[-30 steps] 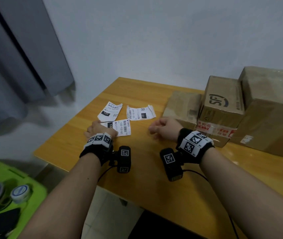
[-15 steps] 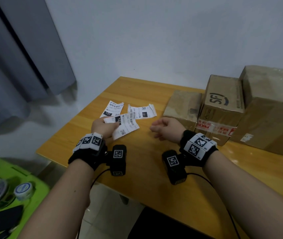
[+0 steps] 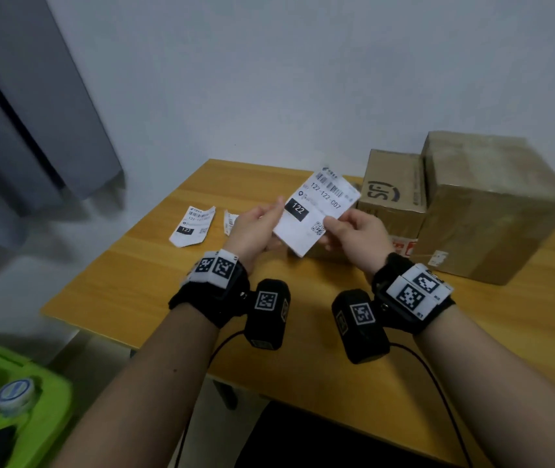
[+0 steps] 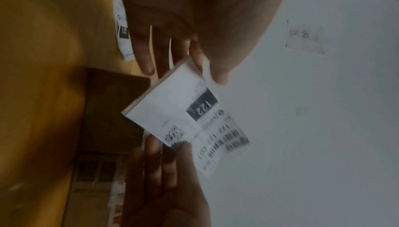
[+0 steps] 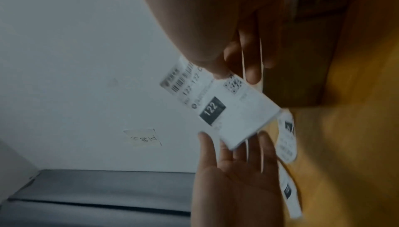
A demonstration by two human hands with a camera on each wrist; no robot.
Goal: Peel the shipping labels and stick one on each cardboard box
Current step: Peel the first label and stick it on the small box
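second table label [image 3: 230,221] mostly hidden behind left hand [image 3: 256,228], small print blurred

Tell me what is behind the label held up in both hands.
Behind the held label: part of the low cardboard box and the SF box beside it. The low box's top is mostly covered.

Left wrist view: both hands on one shipping label [image 4: 183,116], held in the air above the table.

The left hand [image 4: 194,17] fills the top of the frame, thumb on the label's printed face, fingers [image 4: 144,56] straight behind its upper corner. The right hand [image 4: 164,179] comes up from the bottom, fingertips at the corner by the QR code. The label sits tilted, black "122" block and barcode facing the camera (print blurred). Behind: yellow wooden table [image 4: 43,60], a brown cardboard box [image 4: 112,111], a second label [image 4: 123,31] lying flat, white wall [image 4: 323,128].
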